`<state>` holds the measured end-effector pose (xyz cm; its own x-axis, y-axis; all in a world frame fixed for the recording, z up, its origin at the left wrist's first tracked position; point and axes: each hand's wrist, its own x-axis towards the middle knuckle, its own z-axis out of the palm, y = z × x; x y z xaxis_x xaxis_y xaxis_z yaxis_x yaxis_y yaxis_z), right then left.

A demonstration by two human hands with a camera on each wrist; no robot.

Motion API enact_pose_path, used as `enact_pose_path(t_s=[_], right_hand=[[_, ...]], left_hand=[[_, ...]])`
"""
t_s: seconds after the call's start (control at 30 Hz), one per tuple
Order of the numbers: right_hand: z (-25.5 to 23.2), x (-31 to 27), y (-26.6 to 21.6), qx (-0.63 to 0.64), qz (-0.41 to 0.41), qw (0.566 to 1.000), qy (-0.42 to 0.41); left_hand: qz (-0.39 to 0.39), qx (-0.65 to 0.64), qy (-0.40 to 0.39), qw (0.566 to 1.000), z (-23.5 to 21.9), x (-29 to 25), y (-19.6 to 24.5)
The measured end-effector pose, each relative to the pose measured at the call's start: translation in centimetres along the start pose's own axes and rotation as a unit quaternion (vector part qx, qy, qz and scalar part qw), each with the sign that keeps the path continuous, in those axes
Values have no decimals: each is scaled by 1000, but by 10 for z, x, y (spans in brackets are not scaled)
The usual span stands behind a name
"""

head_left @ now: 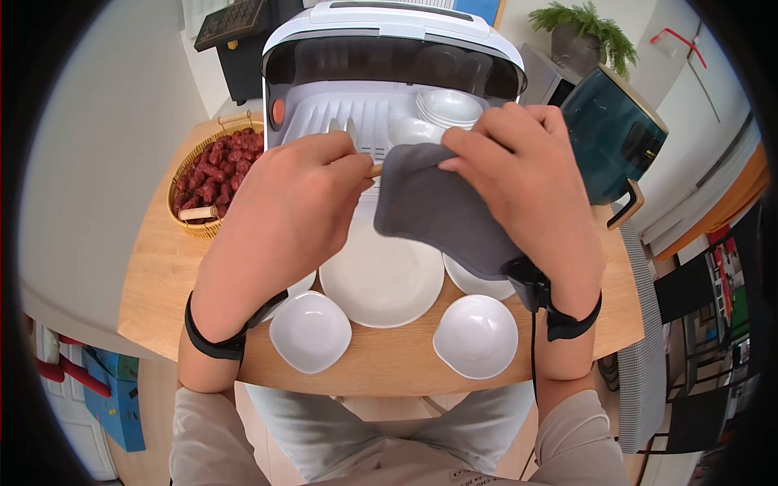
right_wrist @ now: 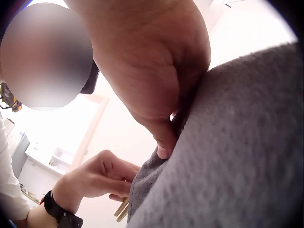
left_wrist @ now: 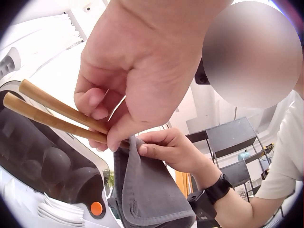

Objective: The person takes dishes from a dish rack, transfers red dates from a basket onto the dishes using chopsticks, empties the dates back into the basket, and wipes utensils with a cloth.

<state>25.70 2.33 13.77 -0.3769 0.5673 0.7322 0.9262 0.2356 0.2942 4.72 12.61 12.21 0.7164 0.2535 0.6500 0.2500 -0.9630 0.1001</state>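
My left hand pinches a pair of wooden chopsticks between thumb and fingers, their bare ends sticking out past the hand in the left wrist view. The chopsticks' other ends run into a fold of a grey cloth. Gripping that cloth by its upper edge is my right hand, with the fabric draping below its fingers. Both hands are close together above a large white plate. Behind them stands a white dish cabinet with a dark raised cover, holding stacked white bowls.
Two small white bowls, a left bowl and a right bowl, sit near the front edge of the wooden table. A basket of red dates stands at the left. A dark green appliance with a handle is at the right.
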Motion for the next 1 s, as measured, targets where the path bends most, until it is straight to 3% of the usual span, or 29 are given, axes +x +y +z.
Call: enact_pose_path(t_s=[0.23, 0.43, 0.53, 0.6, 0.63, 0.67, 0.73, 0.77, 0.8, 0.87, 0.93, 1.0], right_hand=[[-19, -2, 4, -4, 19, 1000, -15], [-21, 1, -3, 5, 37, 999, -36], [-22, -1, 7, 10, 20, 1000, 12], [-25, -1, 12, -30, 116, 991, 64], [-25, 0, 15, -13, 140, 983, 119], [-24, 0, 14, -13, 141, 983, 121], [-24, 2, 11, 147, 287, 931, 170], [-18, 1, 16, 180, 255, 930, 196], [-16, 1, 16, 178, 255, 930, 198], [-12, 2, 12, 304, 338, 872, 181], [-11, 3, 11, 337, 353, 854, 179], [-10, 4, 13, 404, 374, 809, 208]], left_hand=[[-21, 16, -61, 998, -4, -3, -5], [5, -16, -59, 998, 2, 1, -5], [-1, 20, -66, 998, -7, 1, -5], [-9, 21, -72, 997, -11, 3, -17], [-19, 19, -79, 997, -12, 4, -23], [-17, 20, -79, 997, -7, 5, -32], [-185, -238, -51, 952, 3, 6, -45], [-165, -329, -21, 930, 3, 9, -40], [-162, -328, -21, 930, 3, 11, -37], [-189, -468, 55, 861, 2, 13, -31], [-177, -468, 69, 863, -4, 15, -31], [-184, -475, 77, 857, -11, 14, -33]])
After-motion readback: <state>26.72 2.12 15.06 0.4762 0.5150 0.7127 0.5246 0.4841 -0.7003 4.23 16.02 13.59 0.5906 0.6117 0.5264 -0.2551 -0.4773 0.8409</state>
